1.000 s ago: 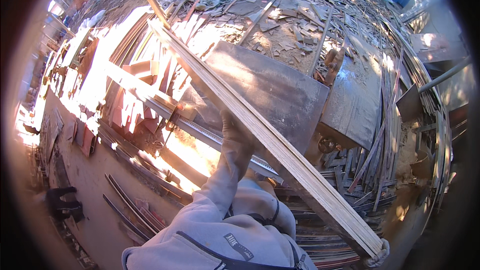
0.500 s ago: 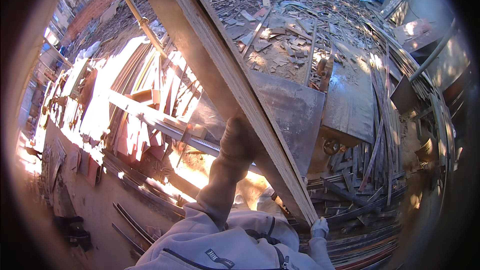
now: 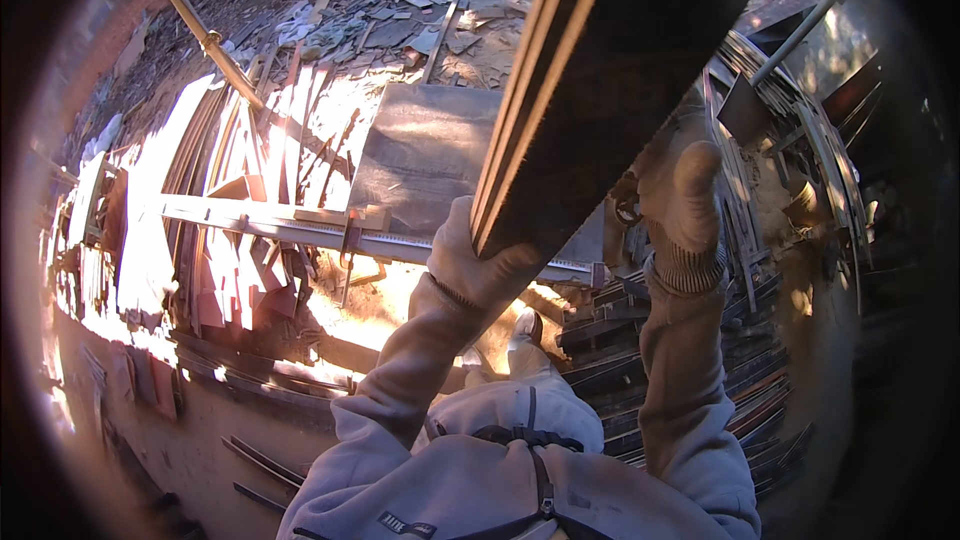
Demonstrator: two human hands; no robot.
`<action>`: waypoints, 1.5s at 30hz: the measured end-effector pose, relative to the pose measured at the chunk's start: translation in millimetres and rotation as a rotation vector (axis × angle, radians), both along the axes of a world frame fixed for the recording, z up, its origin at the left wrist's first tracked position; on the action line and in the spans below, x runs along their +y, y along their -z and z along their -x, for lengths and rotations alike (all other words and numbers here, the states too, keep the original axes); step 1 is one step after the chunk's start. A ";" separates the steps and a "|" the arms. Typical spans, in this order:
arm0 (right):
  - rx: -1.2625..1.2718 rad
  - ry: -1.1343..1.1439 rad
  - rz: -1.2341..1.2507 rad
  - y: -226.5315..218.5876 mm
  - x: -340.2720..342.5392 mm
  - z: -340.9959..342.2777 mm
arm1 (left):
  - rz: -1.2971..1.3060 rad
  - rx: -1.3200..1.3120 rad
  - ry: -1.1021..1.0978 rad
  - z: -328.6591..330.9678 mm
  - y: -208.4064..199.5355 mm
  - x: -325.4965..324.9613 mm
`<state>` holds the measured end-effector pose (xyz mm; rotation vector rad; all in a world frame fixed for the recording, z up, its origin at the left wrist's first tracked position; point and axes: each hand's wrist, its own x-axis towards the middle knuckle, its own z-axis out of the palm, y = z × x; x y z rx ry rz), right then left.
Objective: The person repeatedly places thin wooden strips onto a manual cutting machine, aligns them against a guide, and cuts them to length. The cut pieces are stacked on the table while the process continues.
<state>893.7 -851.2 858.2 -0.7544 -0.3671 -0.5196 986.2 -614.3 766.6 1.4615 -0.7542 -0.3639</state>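
Observation:
A bundle of long dark-faced plywood strips (image 3: pixel 610 80) slants up and away in front of me, its pale layered edges facing left. My left hand (image 3: pixel 475 260), in a light work glove, is closed around the bundle's lower end, thumb across the dark face. Just right of the bundle is my gloved right hand (image 3: pixel 690 185), thumb raised and apart from the palm. Its fingers are partly lost in shadow beside the bundle, and I see nothing held in it. Beyond the strips lies a saw table (image 3: pixel 420 150) with a dark flat top.
A metal rail with a scale (image 3: pixel 400 245) runs along the table's near side. Sunlit board offcuts (image 3: pixel 225 160) stand stacked at left, beside a slanting pole (image 3: pixel 205 35). More strips (image 3: pixel 740 410) lie piled at right. Wood scraps (image 3: pixel 380 10) litter the far ground.
The bundle has swung from leaning left to leaning right and shows its dark face. My left hand now grips its lower end; my right hand has left that end and risen beside it.

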 end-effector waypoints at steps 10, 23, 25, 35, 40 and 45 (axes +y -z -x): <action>-0.109 0.071 -0.079 82.8 -44.3 64.7 | -0.493 -0.504 0.044 1.4 39.8 31.6; 0.781 1.118 -0.654 205.2 -160.4 149.4 | -1.028 -0.452 0.729 -34.0 24.3 -177.6; 1.143 1.115 -0.773 208.9 -203.4 173.7 | -0.974 -0.472 0.801 -38.8 23.6 -202.9; 1.234 1.430 -0.565 275.8 -381.7 312.4 | -1.132 -0.397 0.710 -115.3 97.7 -224.4; 1.247 1.457 -0.505 284.6 -423.3 355.7 | -1.074 -0.324 0.790 -96.1 151.5 -282.3; 1.261 1.454 -0.506 294.7 -433.1 374.3 | -1.071 -0.286 0.853 -87.0 193.0 -292.0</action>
